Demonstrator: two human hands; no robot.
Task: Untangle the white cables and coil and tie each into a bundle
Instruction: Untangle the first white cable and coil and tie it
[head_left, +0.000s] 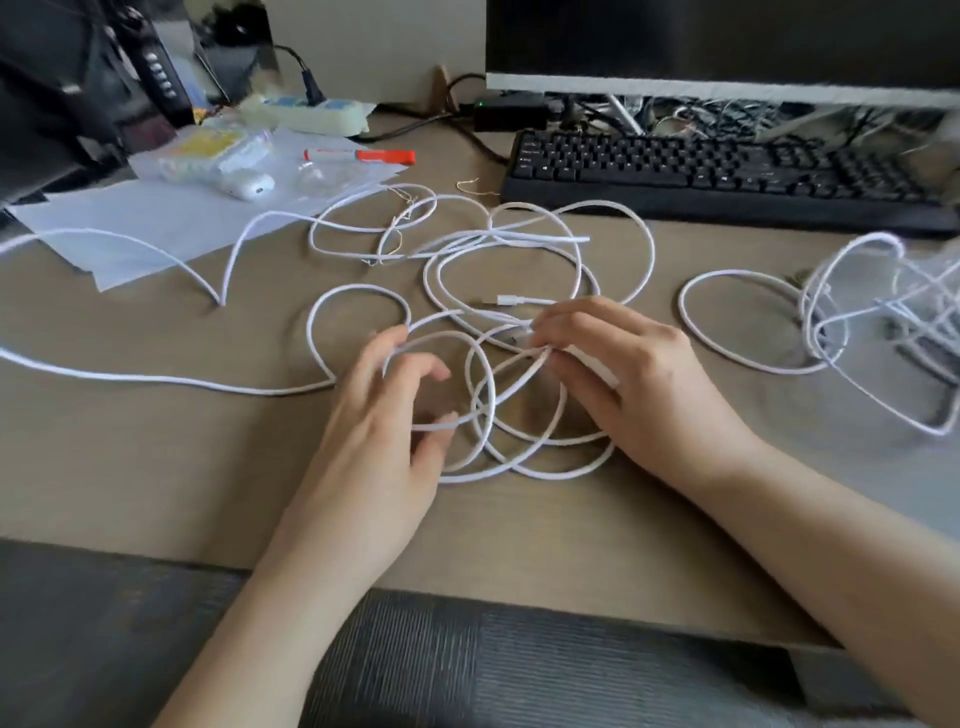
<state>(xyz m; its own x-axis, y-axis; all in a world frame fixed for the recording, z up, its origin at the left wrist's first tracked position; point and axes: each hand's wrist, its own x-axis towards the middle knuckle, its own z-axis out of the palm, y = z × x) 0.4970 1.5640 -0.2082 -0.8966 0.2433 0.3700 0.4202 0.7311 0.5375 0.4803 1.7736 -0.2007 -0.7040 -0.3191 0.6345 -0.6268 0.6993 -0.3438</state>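
Head view gives me the whole worktop (156, 467), and I see the white cables (519, 260) spread loose across its middle, loops overlapping from near the front edge up toward the back. My left hand (384, 441) sits among the nearer loops with its fingers curled through one ring of cable, the strand running across the fingertips; whether it truly grips that strand I cannot tell. My right hand (644, 384) is close beside it, fingers bent and pinching a cable end together with a few crossing strands at the heart of the tangle. A long single strand (156, 378) trails off toward the left edge, rising in a sharp bend over a sheet of paper (156, 223) near the back left corner. A second heap of white cable (878, 322) lies by the right edge, well apart from my hands, one wide loop reaching out from it over the surface. Thin tan ties (397, 228) lie tangled in the far loops, and another tie (470, 186) rests just before the black keyboard (727, 176) along the back edge. A red marker (363, 155), a white earbud case (252, 186) and a plastic bag (208, 150) sit on the paper at back left, a power strip (311, 115) behind them. A monitor (727, 41) stands over the keyboard.
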